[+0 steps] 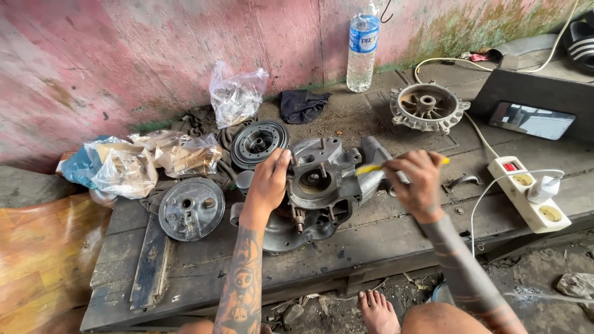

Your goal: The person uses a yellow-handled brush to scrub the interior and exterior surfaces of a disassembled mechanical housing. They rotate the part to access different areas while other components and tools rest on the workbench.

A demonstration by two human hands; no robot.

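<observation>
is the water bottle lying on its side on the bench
No, the water bottle stands upright against the pink wall, behind the engine casing that the left hand steadies.

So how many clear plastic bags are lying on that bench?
3. One plastic bag sits by the pink wall; two more, a crumpled bag and a bag beside it, lie at the left. Others may be hidden.

Grey engine casing [322, 185], yellow-handled tool [371, 167], pink wall [124, 55], white power strip [526, 192]

"What are the hands doing?"

"The left hand [269, 180] is lying flat with its fingers reaching forward. The right hand [419, 184] is curling tight, and both arms are stretching out."
</observation>
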